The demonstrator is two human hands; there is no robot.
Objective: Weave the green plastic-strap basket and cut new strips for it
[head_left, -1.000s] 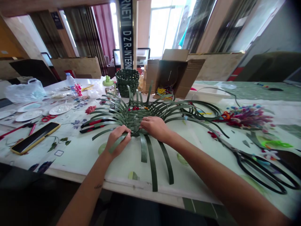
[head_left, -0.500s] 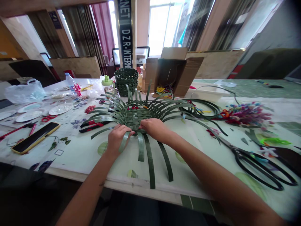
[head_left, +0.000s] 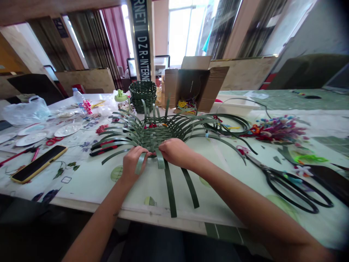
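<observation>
Fingers of the left hand [head_left: 132, 163] are bent and closed at the near edge of a woven green piece [head_left: 148, 139], a loose strip [head_left: 140, 163] curving down across them. Those of the right hand [head_left: 176, 154] are folded in a grip on the same edge, just beside another short strip [head_left: 160, 162]; exactly what each set of fingertips pinches is hidden. The piece lies mid-table in front of the person, its long ends fanning out to both sides and toward the near edge.

Under it spreads a pale table cover [head_left: 92, 187], printed with flowers and leaves on the left. Red-and-black handles [head_left: 105, 145] poke out beneath the left-hand strips. Farther left lie a phone in a yellow case [head_left: 39, 163], red scissors [head_left: 54, 141], white plates [head_left: 68, 129] and a plastic bag [head_left: 25, 111]. Behind the weave stand a dark woven basket [head_left: 142, 96], a green-lidded jar [head_left: 120, 97] and an open cardboard box [head_left: 218, 89] with yellow cords in it. To the right are a coil of green strips, a fuzzy, many-coloured bunch [head_left: 283, 130] and big black-handled scissors [head_left: 297, 189].

Beyond, a lettered pillar [head_left: 141, 43] rises between dark curtains [head_left: 92, 40] and a bright window [head_left: 182, 31], with low marbled partitions [head_left: 85, 80] below.
</observation>
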